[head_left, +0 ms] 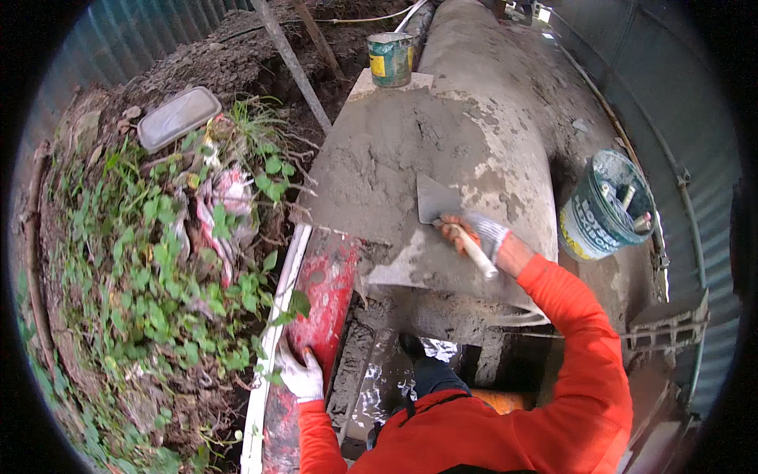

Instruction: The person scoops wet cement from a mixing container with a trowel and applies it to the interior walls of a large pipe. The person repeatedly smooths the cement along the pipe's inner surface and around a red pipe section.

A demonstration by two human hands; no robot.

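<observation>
My right hand (474,237), in a white glove with orange-brown fingers, grips the pale handle of a trowel (438,199). The trowel's flat metal blade rests against wet grey mortar (387,170) spread over the top of a broad, rounded concrete surface (517,170). My left hand (302,378), in a white glove, lies on the red, mortar-smeared board (325,284) beside a long white strip (272,363). Its fingers look spread, with nothing held in them.
A green bucket (391,59) stands on the far end of the mortar. At right, a larger bucket (604,209) holds several handled tools. A hollow block (669,320) sits by the corrugated metal wall (703,197). Weeds and a plastic tub lid (179,118) cover the left bank. Water (379,387) lies below me.
</observation>
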